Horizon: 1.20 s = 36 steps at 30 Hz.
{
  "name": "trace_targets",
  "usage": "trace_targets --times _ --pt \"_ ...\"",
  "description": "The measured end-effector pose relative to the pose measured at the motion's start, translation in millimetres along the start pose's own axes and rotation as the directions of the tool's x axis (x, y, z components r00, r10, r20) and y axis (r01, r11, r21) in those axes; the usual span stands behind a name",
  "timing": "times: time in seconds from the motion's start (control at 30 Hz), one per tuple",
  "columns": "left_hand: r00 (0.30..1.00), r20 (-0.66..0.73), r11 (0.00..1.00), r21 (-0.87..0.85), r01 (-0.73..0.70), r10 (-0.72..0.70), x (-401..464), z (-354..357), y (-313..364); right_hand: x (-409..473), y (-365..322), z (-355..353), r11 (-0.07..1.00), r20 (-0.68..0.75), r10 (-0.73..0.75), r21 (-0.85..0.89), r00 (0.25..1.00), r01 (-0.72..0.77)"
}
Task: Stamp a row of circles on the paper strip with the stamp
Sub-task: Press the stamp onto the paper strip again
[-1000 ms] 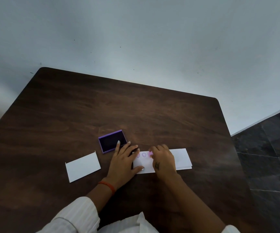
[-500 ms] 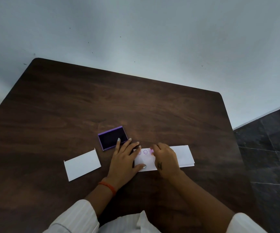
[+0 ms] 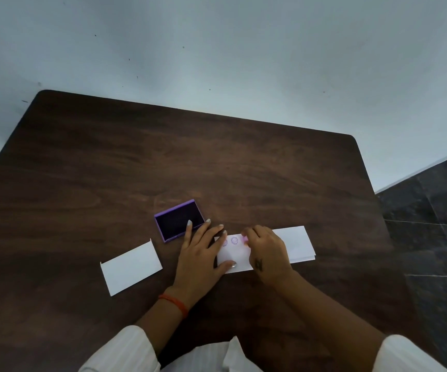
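A person's right hand [image 3: 268, 251] is pinching a small pink stamp [image 3: 244, 239] onto the white paper strip [image 3: 294, 241] lying toward the near edge of the dark wood-grain table [image 3: 217, 162], beside two purple circles [image 3: 234, 240]. The left hand [image 3: 201, 256], fingers spread flat, is pinning the thin, light, slide-prone strip. A purple ink pad [image 3: 179, 220] is sitting just beyond.

The right hand [image 3: 268, 251] covers the middle of the paper strip [image 3: 294, 241] and nearly all of the pink stamp [image 3: 244, 239]; the leftmost stamped circle [image 3: 225, 243] lies half under a left hand [image 3: 201, 256] fingertip; sleeves run off the bottom edge
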<state>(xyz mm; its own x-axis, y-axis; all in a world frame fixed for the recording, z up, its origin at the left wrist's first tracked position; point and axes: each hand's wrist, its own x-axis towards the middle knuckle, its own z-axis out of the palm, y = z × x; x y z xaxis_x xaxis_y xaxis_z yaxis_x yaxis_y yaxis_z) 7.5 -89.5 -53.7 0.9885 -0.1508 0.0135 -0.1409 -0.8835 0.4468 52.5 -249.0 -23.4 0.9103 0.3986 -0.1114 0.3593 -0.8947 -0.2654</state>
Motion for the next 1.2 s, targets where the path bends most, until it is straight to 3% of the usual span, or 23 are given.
trace_targets --times 0.4,0.47,0.53,0.6,0.63,0.7,0.77,0.83,0.97,1.2 --pt "1.000 0.015 1.000 0.025 0.000 0.000 -0.2 -3.8 1.6 1.0 -4.1 -6.0 0.999 0.025 0.032 -0.007 0.999 -0.032" --pt "1.000 0.025 0.999 0.040 0.001 -0.002 0.4 -5.0 2.1 4.9 -5.3 -13.8 0.996 0.035 0.079 0.041 0.996 -0.080" --pt "0.999 0.034 0.999 0.049 -0.009 0.007 1.8 -6.3 2.1 5.7 -2.6 -23.0 0.959 0.009 0.205 0.196 0.979 -0.203" --pt "0.999 0.030 0.998 0.053 -0.017 0.016 2.6 -7.3 2.0 -1.9 1.1 -32.0 0.804 -0.092 0.394 0.517 0.914 -0.294" --pt "0.999 0.025 0.998 0.053 -0.021 0.019 2.3 -7.6 2.0 -7.6 3.6 -36.3 0.648 -0.106 0.499 0.705 0.860 -0.289" --pt "1.000 0.014 0.999 0.044 -0.024 0.024 1.1 -8.8 2.1 -17.5 8.6 -45.9 0.174 0.083 0.636 0.953 0.767 -0.247" --pt "1.000 -0.007 0.999 0.027 -0.017 0.017 -1.0 -10.9 1.9 -26.9 10.8 -51.9 -0.261 0.332 0.559 0.940 0.760 -0.218" --pt "0.999 -0.047 1.000 0.001 -0.011 0.011 -3.6 -15.5 2.4 -37.2 10.4 -52.6 -0.479 0.437 0.439 0.853 0.785 -0.206" --pt "0.983 -0.180 0.994 -0.105 0.008 -0.027 -17.5 -26.4 3.2 -56.0 6.7 -40.1 -0.675 0.500 0.343 0.720 0.795 -0.161" --pt "0.957 -0.187 0.958 -0.223 0.178 -0.221 -55.3 -25.8 -5.8 -71.2 1.0 -20.8 -0.761 0.552 0.308 0.632 0.775 -0.148"
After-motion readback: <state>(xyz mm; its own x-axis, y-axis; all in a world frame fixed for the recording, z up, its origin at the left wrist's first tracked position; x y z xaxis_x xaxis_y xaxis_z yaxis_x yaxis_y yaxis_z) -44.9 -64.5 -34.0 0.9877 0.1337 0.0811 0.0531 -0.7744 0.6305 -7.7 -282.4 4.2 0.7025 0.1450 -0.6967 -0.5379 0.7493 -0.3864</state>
